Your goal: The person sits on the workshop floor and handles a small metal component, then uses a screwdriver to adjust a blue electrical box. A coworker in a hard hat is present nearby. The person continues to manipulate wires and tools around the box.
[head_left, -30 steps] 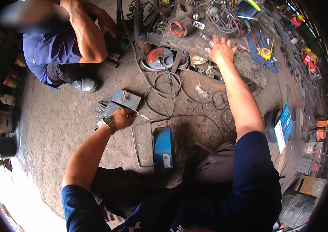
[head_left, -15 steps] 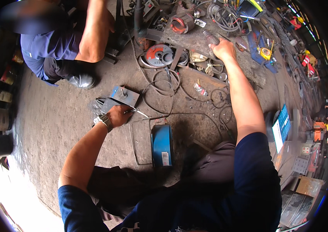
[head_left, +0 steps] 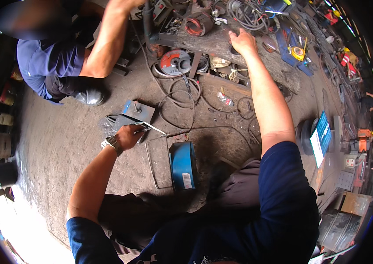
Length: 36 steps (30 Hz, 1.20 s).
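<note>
My left hand (head_left: 129, 137), with a watch on its wrist, is low over the floor with its fingers curled. A dark piece shows at its fingertips, but what it grips is hidden. Just beyond it lies a metal plate (head_left: 144, 113) with an upright bolt (head_left: 137, 107) and a blue edge. A thin pale strip (head_left: 154, 129) runs past the fingers toward a wire frame. My right hand (head_left: 243, 43) reaches out over the cluttered worn bench (head_left: 278, 66), thumb and forefinger apart. Something dark (head_left: 233, 49) shows under its edge, too unclear to name.
A blue rounded metal case (head_left: 183, 165) stands between my knees. Looped cable (head_left: 180, 103) and a grinding disc (head_left: 173, 61) lie ahead. On the bench are a copper-wound ring (head_left: 198, 24) and a tape measure (head_left: 298, 53). A co-worker (head_left: 54, 61) crouches at the far left.
The clear bottle-like thing in my right hand no longer shows; its thumb and forefinger have spread. My left hand stays by the plate. The co-worker's raised arm has shifted right.
</note>
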{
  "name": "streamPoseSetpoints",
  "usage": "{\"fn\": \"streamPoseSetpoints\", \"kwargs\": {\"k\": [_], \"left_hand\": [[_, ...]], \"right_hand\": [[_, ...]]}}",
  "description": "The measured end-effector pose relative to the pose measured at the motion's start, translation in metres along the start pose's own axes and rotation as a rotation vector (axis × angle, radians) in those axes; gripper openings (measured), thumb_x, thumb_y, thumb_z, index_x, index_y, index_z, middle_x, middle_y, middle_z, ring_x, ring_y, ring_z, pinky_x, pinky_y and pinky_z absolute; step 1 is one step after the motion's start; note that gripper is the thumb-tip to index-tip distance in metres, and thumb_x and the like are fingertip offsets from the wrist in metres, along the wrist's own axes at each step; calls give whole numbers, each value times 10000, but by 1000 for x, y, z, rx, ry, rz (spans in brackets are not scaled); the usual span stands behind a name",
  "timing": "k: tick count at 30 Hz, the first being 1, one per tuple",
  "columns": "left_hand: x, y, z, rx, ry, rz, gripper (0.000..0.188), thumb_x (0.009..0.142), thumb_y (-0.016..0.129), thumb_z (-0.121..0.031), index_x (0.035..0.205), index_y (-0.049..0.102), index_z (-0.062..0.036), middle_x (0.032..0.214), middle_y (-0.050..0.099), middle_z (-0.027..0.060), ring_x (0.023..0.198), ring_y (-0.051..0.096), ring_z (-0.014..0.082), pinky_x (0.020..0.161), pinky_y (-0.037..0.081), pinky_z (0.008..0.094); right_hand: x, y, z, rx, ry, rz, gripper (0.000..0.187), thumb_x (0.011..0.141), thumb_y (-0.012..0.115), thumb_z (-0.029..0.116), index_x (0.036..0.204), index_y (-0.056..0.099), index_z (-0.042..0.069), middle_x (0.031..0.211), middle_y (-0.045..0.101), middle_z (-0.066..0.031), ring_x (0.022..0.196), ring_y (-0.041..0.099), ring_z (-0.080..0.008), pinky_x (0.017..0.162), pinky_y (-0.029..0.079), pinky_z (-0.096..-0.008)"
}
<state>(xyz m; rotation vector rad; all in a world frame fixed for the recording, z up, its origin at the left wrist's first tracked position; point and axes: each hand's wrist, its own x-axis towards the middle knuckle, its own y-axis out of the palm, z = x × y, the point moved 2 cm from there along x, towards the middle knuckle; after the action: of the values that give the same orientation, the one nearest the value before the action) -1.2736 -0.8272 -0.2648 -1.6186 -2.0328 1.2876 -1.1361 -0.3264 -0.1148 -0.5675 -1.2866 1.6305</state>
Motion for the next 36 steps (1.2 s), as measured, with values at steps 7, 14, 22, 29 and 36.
{"fn": "streamPoseSetpoints", "kwargs": {"k": [7,14,22,29,36], "left_hand": [[8,7,-5,-86,33,24,317,930,666,-279,1214,709,-143,1075,734,163,987,707,329,879,558,389],[4,7,7,-69,11,1,310,930,677,-257,1216,714,-142,1115,730,149,1012,706,316,900,555,375],[3,-1,-6,-55,-28,27,319,928,672,-285,1210,712,-140,1086,736,152,995,711,312,885,561,378],[-1,6,9,-28,-12,23,308,932,679,-293,1172,720,-105,1095,737,146,998,714,308,881,564,373],[-3,6,16,-17,-9,44,308,943,659,-297,1175,716,-103,1091,732,149,993,707,308,889,559,376]], "right_hand": [[-13,-33,-11,275,-382,-439,451,989,533,325,1399,567,140,1366,605,-184,1273,565,-374,1071,447,-435],[-34,-44,16,194,-625,-629,537,885,715,314,1340,597,54,1400,545,-256,1310,511,-404,1071,440,-467],[-25,9,-10,-257,-354,-117,580,1007,488,541,1459,516,180,1511,481,-123,1381,443,-351,1145,347,-496],[-95,20,87,285,-1053,-363,291,977,625,269,1224,665,119,1009,693,-66,872,697,-222,736,593,-331],[-119,191,113,-181,-313,743,797,971,472,125,1620,48,310,1367,584,-231,1198,622,-388,1024,500,-493]]}}
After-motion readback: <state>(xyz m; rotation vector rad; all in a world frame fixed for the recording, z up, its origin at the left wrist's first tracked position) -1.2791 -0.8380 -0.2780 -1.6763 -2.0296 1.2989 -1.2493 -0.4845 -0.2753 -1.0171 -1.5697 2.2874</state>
